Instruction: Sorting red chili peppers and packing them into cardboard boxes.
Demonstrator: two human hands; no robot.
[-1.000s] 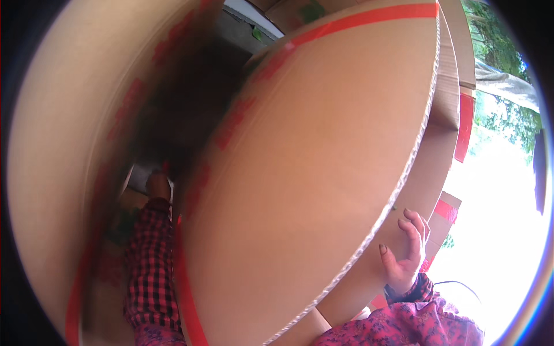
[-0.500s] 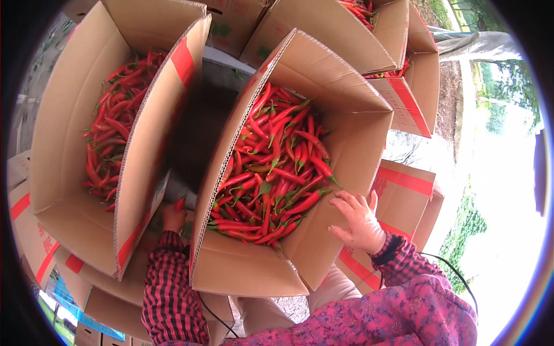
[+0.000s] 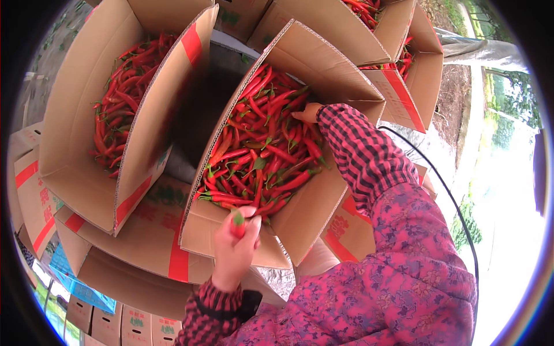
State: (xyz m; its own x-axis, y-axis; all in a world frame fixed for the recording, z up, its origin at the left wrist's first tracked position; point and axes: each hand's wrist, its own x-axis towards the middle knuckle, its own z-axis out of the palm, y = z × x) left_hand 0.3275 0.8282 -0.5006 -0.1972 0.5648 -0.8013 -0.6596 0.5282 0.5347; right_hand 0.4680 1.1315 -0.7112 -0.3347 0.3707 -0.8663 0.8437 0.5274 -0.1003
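An open cardboard box [image 3: 314, 213] in the middle is heaped with red chili peppers [image 3: 254, 150], some with green stems. My left hand [image 3: 239, 245] is at its near edge, closed around a red pepper [image 3: 238, 226] with a green stem. My right hand [image 3: 307, 113] reaches into the far right part of the same box, touching the peppers; its fingertips are partly hidden, so I cannot tell how closed they are. A second open box [image 3: 75, 132] of red peppers stands at the left.
More open pepper boxes [image 3: 404, 95] stand at the upper right, cartons [image 3: 138, 230] lie beneath and around. A blue plastic crate [image 3: 78, 277] is at the lower left. A dark gap lies between the main boxes. A black cable loops at the right, beside bright ground and greenery.
My left hand has come out of the gap between boxes to the middle box's near edge, with a pepper. My right hand has moved from the right flap up into the peppers.
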